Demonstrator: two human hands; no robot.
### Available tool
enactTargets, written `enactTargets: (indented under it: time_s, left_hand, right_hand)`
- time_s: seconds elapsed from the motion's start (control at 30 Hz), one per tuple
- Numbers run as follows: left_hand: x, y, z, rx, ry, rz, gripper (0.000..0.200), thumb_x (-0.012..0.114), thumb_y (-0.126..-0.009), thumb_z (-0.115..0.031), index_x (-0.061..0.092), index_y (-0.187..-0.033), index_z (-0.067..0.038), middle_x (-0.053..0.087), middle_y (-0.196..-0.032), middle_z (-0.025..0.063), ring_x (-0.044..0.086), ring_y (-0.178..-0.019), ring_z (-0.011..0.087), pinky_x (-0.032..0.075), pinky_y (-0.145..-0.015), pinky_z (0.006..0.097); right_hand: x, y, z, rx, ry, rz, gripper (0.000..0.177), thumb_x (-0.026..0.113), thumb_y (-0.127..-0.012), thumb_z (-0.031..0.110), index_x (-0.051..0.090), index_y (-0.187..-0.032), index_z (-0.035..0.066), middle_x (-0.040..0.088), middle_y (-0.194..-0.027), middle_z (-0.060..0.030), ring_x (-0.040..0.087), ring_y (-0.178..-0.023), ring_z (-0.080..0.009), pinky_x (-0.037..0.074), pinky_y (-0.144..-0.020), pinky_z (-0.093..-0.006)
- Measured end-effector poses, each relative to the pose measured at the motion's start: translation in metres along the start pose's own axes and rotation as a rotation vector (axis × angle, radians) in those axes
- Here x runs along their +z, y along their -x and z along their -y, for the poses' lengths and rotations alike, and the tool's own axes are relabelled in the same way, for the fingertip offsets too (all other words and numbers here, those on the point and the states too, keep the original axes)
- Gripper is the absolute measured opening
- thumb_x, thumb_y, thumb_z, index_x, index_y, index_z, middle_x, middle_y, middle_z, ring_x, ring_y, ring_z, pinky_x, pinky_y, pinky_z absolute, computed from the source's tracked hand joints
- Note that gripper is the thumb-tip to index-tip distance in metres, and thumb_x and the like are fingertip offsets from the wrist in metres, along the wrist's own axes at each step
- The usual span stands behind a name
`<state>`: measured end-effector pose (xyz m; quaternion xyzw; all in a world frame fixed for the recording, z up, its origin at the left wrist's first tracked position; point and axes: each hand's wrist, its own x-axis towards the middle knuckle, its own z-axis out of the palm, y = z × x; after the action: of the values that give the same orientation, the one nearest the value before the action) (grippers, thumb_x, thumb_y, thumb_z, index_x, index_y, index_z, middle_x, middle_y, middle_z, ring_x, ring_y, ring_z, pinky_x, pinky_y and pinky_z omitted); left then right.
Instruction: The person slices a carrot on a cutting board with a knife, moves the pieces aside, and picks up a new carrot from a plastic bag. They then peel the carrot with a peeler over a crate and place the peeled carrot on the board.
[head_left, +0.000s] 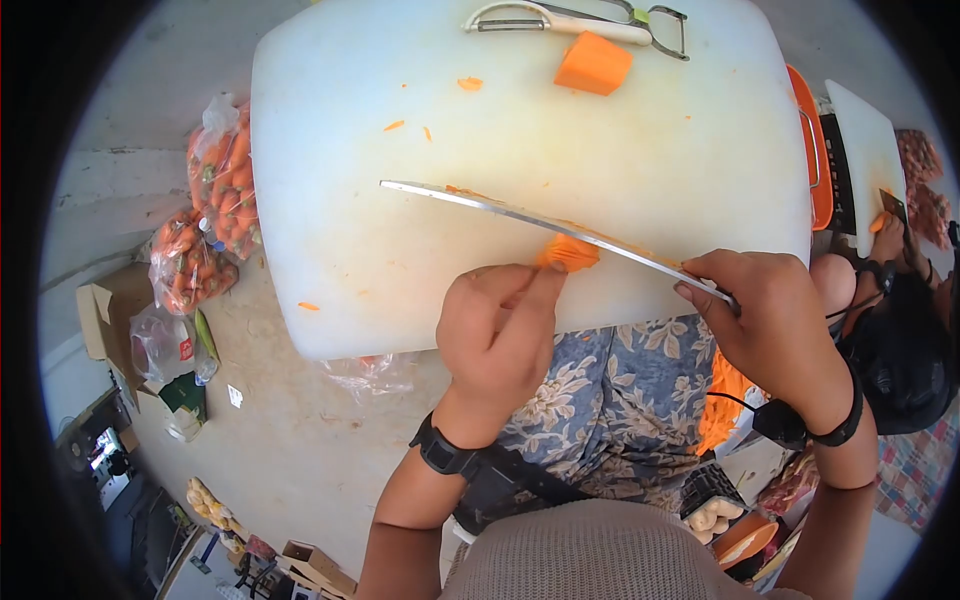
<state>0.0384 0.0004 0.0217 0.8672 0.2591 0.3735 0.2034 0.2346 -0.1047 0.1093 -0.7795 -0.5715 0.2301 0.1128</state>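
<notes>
My right hand [765, 300] is closed round the near end of a long knife [530, 217], whose blade points up and left across the white cutting board [340, 240]. Orange bits cling to the blade. My left hand [505, 325] is closed, its fingertips pressed on a small stack of sliced carrot [570, 252] right beside the blade. A thick carrot chunk [594, 64] lies near the board's far edge, next to a white-handled peeler [560, 22] and a second, dark metal peeler [668, 32]. Small orange scraps are scattered on the board.
Plastic bags of carrots [222, 180] lie left of the board, beside an open cardboard box [110, 320]. An orange tray [810, 150] touches the right side. Farther right, another person's hand [886, 238] holds a knife at a second board [866, 150]. Shredded carrot [722, 400] sits below my right hand.
</notes>
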Motion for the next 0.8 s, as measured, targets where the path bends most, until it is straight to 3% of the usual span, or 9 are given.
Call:
enactTargets:
  time_s: [0.17, 0.33, 0.47, 0.53, 0.8]
  left_hand:
    - [0.010, -0.004, 0.005, 0.208, -0.050, -0.023, 0.033, 0.068, -0.070, 0.003, 0.069, -0.102, 0.000, 0.062, -0.098, 0.0084, 0.059, -0.085, 0.0235, 0.050, -0.071, 0.0302]
    - [0.011, -0.009, 0.002, 0.078, -0.049, 0.084, 0.030, 0.066, -0.074, 0.006, 0.070, -0.103, 0.000, 0.064, -0.096, 0.0105, 0.060, -0.084, 0.0250, 0.048, -0.071, 0.0322]
    - [0.012, -0.013, 0.003, 0.088, -0.039, 0.098, 0.034, 0.064, -0.072, 0.002, 0.068, -0.105, 0.002, 0.061, -0.101, 0.0098, 0.058, -0.088, 0.0239, 0.050, -0.073, 0.0306]
    - [0.010, -0.018, -0.003, -0.017, -0.040, 0.176, 0.033, 0.063, -0.072, 0.003, 0.068, -0.105, 0.001, 0.060, -0.099, 0.0096, 0.058, -0.086, 0.0239, 0.050, -0.070, 0.0312]
    - [0.014, -0.014, -0.001, -0.046, -0.006, 0.075, 0.021, 0.069, -0.077, 0.002, 0.070, -0.097, -0.004, 0.060, -0.098, 0.0096, 0.054, -0.083, 0.0215, 0.046, -0.060, 0.0276]
  right_hand:
    - [-0.001, 0.001, -0.002, 0.003, 0.014, -0.037, 0.008, 0.068, -0.075, 0.007, 0.063, -0.080, 0.003, 0.060, -0.064, -0.0156, 0.061, -0.061, -0.0339, 0.048, -0.057, -0.0406]
    - [0.003, -0.001, -0.005, -0.004, 0.002, -0.095, 0.009, 0.068, -0.077, 0.008, 0.063, -0.080, 0.002, 0.059, -0.063, -0.0161, 0.060, -0.059, -0.0344, 0.047, -0.055, -0.0408]
    - [0.005, -0.005, -0.005, 0.032, -0.038, -0.070, 0.011, 0.068, -0.079, 0.012, 0.063, -0.081, 0.002, 0.058, -0.061, -0.0167, 0.059, -0.057, -0.0348, 0.045, -0.053, -0.0406]
    - [0.003, -0.007, -0.005, 0.047, -0.041, -0.056, 0.012, 0.068, -0.080, 0.013, 0.064, -0.082, 0.002, 0.058, -0.060, -0.0170, 0.058, -0.056, -0.0349, 0.045, -0.053, -0.0406]
    - [0.006, -0.009, -0.004, 0.055, -0.063, -0.067, 0.015, 0.067, -0.082, 0.015, 0.064, -0.080, 0.001, 0.058, -0.060, -0.0173, 0.059, -0.058, -0.0361, 0.046, -0.055, -0.0417]
